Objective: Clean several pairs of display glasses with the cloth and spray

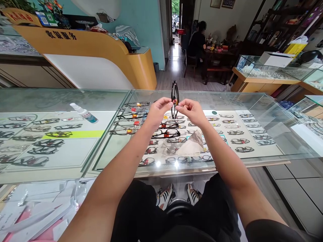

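Note:
A dark-framed pair of eyeglasses (174,90) stands on end, held up above the glass display case (214,101). My left hand (161,110) grips it from the left with thumb and fingers pinched. From the other side my right hand (190,110) pinches it too, near a red and orange tag. Below the hands, a beige cleaning cloth (193,145) lies bunched on the glass top. Several more eyeglasses (166,133) with red and orange tags rest to the left and under my wrists. My left forearm hides some of them.
A spray bottle (84,113) lies on the left of the counter. Papers and plastic sleeves (37,208) are piled at lower left. Beyond the case stand a curved cashier counter (101,47) and a person (198,40) seated at a table. Another showcase (267,75) is at the right.

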Motion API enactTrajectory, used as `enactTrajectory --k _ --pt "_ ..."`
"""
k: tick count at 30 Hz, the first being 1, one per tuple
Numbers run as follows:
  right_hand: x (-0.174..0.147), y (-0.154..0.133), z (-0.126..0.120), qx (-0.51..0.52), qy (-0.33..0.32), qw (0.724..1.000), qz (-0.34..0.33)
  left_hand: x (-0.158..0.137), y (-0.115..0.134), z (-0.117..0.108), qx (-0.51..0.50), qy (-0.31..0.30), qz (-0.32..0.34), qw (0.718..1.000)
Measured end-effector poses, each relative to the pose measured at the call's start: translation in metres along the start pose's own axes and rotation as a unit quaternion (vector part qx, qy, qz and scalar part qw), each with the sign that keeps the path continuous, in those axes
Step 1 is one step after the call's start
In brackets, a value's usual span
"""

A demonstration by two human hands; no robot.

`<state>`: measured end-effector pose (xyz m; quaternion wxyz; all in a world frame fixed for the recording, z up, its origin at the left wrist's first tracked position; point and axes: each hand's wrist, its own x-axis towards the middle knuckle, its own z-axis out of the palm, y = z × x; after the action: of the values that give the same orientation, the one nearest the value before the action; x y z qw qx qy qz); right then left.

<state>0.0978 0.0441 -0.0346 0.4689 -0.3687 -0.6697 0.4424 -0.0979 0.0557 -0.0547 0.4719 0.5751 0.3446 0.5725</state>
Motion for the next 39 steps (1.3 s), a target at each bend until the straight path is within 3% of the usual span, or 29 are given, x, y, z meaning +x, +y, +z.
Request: enactTrajectory --k 7,18,22,26,34,39 --pt "0.0 0.001 0.002 -0.034 0.049 0.998 -0.004 -0.004 0.002 0.004 0.009 0.027 -0.003 1.0" --pt "0.001 0.001 -0.014 -0.042 0.038 0.998 -0.014 0.0 0.001 -0.001 0.027 0.026 0.002 0.999" --pt "0.001 0.006 -0.021 -0.082 0.095 0.992 -0.006 0.005 -0.002 -0.009 0.031 0.039 -0.003 0.999" --pt "0.001 0.007 -0.026 -0.184 0.176 0.967 -0.019 0.01 -0.006 -0.017 0.053 0.015 -0.019 0.998" --pt "0.0 0.006 -0.037 -0.243 0.242 0.936 -0.084 0.012 -0.005 -0.025 0.069 -0.024 -0.048 0.996" --pt "0.0 0.01 -0.021 -0.191 0.239 0.94 -0.151 0.004 0.005 -0.015 0.055 0.023 -0.042 0.997"
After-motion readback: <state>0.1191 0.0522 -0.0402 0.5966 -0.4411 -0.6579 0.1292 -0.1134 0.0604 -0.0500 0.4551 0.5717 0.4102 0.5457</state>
